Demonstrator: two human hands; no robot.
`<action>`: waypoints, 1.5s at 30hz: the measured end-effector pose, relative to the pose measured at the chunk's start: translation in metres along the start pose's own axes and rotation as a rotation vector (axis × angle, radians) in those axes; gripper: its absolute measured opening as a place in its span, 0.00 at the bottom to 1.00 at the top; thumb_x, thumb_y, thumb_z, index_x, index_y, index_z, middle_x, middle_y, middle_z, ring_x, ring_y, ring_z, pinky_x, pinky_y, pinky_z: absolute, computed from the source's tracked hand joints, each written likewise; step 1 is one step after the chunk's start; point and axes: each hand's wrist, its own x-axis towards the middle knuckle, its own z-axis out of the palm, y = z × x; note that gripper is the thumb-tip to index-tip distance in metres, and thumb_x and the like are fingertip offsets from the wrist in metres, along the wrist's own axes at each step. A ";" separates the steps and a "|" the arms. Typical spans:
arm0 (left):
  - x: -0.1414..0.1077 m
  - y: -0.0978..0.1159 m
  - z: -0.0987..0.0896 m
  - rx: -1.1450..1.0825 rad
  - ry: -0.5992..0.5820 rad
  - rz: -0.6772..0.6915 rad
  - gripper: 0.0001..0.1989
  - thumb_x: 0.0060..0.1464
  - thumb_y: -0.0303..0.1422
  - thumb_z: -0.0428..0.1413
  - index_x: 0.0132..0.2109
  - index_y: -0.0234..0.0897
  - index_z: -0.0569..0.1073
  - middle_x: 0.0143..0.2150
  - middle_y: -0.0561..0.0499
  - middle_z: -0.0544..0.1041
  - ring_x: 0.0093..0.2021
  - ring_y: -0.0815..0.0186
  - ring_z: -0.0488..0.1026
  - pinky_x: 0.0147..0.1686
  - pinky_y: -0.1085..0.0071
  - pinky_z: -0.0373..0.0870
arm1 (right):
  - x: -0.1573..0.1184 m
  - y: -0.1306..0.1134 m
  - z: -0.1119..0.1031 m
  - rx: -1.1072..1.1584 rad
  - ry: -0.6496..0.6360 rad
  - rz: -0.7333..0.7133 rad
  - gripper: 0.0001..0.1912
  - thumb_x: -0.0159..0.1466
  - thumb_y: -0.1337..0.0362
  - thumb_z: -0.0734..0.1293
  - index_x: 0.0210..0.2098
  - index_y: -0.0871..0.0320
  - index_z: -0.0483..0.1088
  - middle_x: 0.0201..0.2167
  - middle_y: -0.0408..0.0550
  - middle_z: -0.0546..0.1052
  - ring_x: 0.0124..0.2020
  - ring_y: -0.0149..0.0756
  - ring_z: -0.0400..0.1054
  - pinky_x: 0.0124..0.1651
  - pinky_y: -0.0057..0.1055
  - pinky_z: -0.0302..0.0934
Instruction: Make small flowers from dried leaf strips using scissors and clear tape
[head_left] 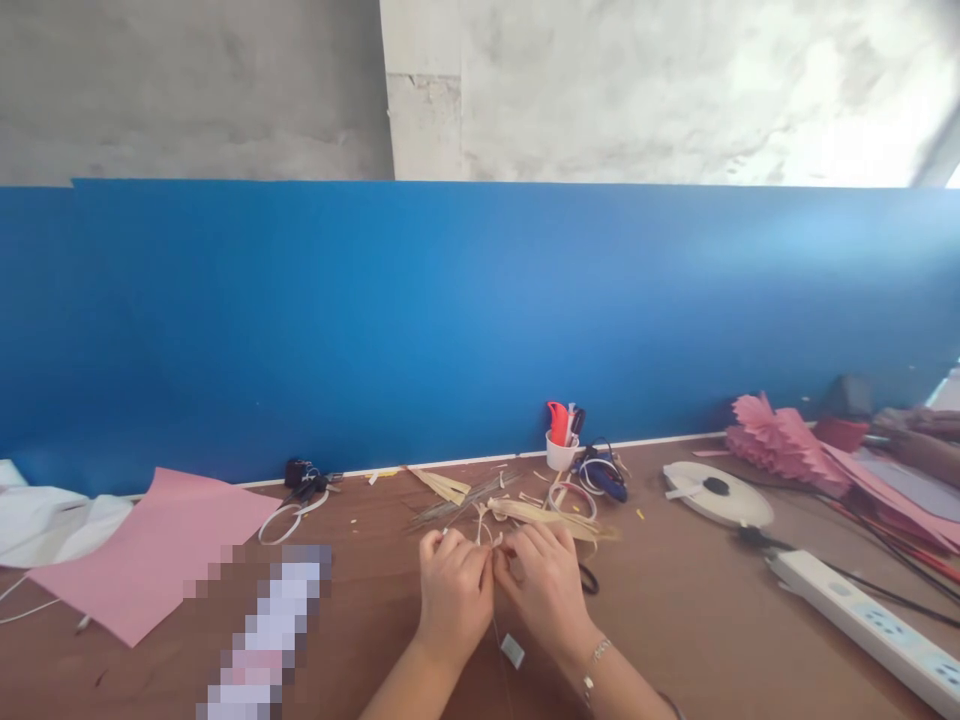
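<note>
Fingers of your left hand and right hand bent and pinched, tips meeting or nearly so, on a pale strip whose looped ends rise just beyond the knuckles; the gripped part is hidden, so its exact hold cannot be read. A fine thread runs down between your wrists, near a small pale tag on the desk. Black loop lies just beside your right hand, partly covered by it. Directly beyond both hands, crowding that side: dry husk pieces, thin grey stalks, a round band and a blue item. Behind these, a white cup stands upright near the blue partition, holding a red-handled tool. Left: keys with a white loop, pink sheet, white material, plus a pixelated patch. Right, well apart from your hands: white disc, power strip, dark cables, pleated pink paper.
</note>
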 end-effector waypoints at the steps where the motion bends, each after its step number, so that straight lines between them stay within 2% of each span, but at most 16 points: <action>1: 0.000 0.000 0.000 0.008 0.012 -0.006 0.14 0.56 0.22 0.49 0.25 0.37 0.72 0.21 0.52 0.74 0.26 0.66 0.65 0.38 0.63 0.53 | 0.000 0.000 0.000 -0.004 0.005 -0.002 0.09 0.59 0.72 0.62 0.23 0.56 0.65 0.20 0.42 0.72 0.26 0.34 0.65 0.36 0.33 0.46; 10: -0.001 0.002 0.002 -0.016 0.037 -0.099 0.15 0.54 0.22 0.49 0.22 0.37 0.70 0.18 0.53 0.71 0.25 0.66 0.65 0.38 0.62 0.53 | 0.004 -0.006 -0.006 -0.058 0.084 0.011 0.10 0.57 0.73 0.62 0.22 0.55 0.63 0.17 0.40 0.71 0.24 0.34 0.64 0.36 0.34 0.46; 14: -0.001 -0.011 0.007 -0.184 0.053 -0.321 0.14 0.54 0.26 0.51 0.23 0.39 0.73 0.20 0.52 0.73 0.28 0.63 0.67 0.41 0.61 0.55 | 0.009 -0.002 -0.015 -0.059 0.188 0.035 0.10 0.57 0.75 0.62 0.23 0.55 0.64 0.18 0.41 0.72 0.24 0.34 0.65 0.37 0.35 0.48; 16: 0.002 -0.023 0.007 -0.424 0.095 -0.484 0.12 0.55 0.30 0.52 0.26 0.39 0.77 0.22 0.50 0.75 0.30 0.61 0.68 0.41 0.61 0.59 | 0.011 0.004 -0.021 -0.015 0.238 0.042 0.09 0.57 0.75 0.62 0.25 0.55 0.64 0.21 0.41 0.74 0.25 0.35 0.67 0.39 0.36 0.49; 17: 0.003 -0.028 0.007 -0.484 0.086 -0.492 0.12 0.56 0.33 0.52 0.29 0.39 0.78 0.25 0.48 0.76 0.32 0.59 0.70 0.40 0.62 0.61 | 0.011 0.007 -0.022 0.019 0.240 0.032 0.09 0.57 0.75 0.62 0.27 0.55 0.65 0.23 0.42 0.75 0.26 0.35 0.67 0.39 0.36 0.49; 20: 0.010 -0.037 0.005 -0.614 0.030 -0.444 0.15 0.57 0.39 0.52 0.31 0.38 0.79 0.31 0.46 0.79 0.37 0.59 0.72 0.39 0.65 0.66 | 0.012 0.013 -0.024 0.099 0.143 0.002 0.11 0.60 0.74 0.61 0.37 0.53 0.69 0.32 0.46 0.77 0.34 0.38 0.69 0.40 0.36 0.53; 23: 0.014 -0.035 0.000 -0.706 -0.042 -0.373 0.18 0.57 0.43 0.51 0.28 0.38 0.79 0.30 0.47 0.78 0.37 0.60 0.71 0.39 0.66 0.67 | 0.016 0.009 -0.022 0.143 0.027 0.004 0.16 0.61 0.72 0.61 0.47 0.53 0.68 0.40 0.49 0.75 0.40 0.41 0.68 0.42 0.37 0.56; 27: 0.016 -0.027 -0.005 -0.777 -0.097 -0.291 0.19 0.58 0.44 0.51 0.29 0.38 0.79 0.27 0.48 0.74 0.35 0.62 0.66 0.38 0.67 0.65 | 0.025 -0.005 -0.025 0.167 -0.030 -0.041 0.08 0.61 0.69 0.64 0.39 0.53 0.71 0.37 0.47 0.76 0.39 0.39 0.68 0.42 0.36 0.55; 29: 0.017 -0.025 -0.007 -0.782 -0.103 -0.262 0.19 0.58 0.44 0.50 0.29 0.38 0.78 0.24 0.49 0.72 0.34 0.62 0.65 0.37 0.68 0.63 | 0.030 -0.010 -0.028 0.164 -0.013 -0.085 0.06 0.61 0.70 0.64 0.35 0.53 0.71 0.35 0.45 0.77 0.37 0.38 0.68 0.42 0.36 0.53; 33: 0.019 -0.023 -0.010 -0.787 -0.121 -0.242 0.21 0.59 0.44 0.49 0.25 0.38 0.75 0.22 0.51 0.69 0.33 0.63 0.63 0.37 0.68 0.61 | 0.035 -0.013 -0.032 0.130 0.029 -0.181 0.08 0.61 0.72 0.63 0.34 0.53 0.70 0.31 0.44 0.79 0.35 0.36 0.70 0.41 0.35 0.50; 39: 0.020 -0.014 -0.013 -0.760 -0.118 -0.217 0.20 0.60 0.41 0.49 0.22 0.38 0.71 0.21 0.52 0.67 0.31 0.63 0.62 0.36 0.68 0.60 | 0.031 -0.011 -0.030 -0.003 0.119 -0.253 0.09 0.58 0.74 0.63 0.32 0.53 0.67 0.26 0.41 0.78 0.31 0.34 0.70 0.39 0.35 0.48; 42: 0.019 -0.011 -0.013 -0.698 -0.098 -0.208 0.20 0.60 0.38 0.50 0.22 0.38 0.71 0.21 0.52 0.68 0.31 0.63 0.63 0.36 0.68 0.60 | 0.027 -0.001 -0.024 -0.012 0.150 -0.199 0.08 0.57 0.74 0.64 0.30 0.53 0.66 0.24 0.40 0.77 0.28 0.34 0.68 0.38 0.36 0.48; 45: 0.017 -0.013 -0.014 -0.525 -0.040 -0.214 0.17 0.59 0.34 0.51 0.23 0.38 0.72 0.21 0.52 0.70 0.31 0.64 0.65 0.36 0.67 0.59 | 0.029 0.014 -0.023 -0.016 0.256 0.009 0.07 0.59 0.73 0.64 0.28 0.54 0.66 0.24 0.42 0.76 0.28 0.36 0.68 0.39 0.38 0.49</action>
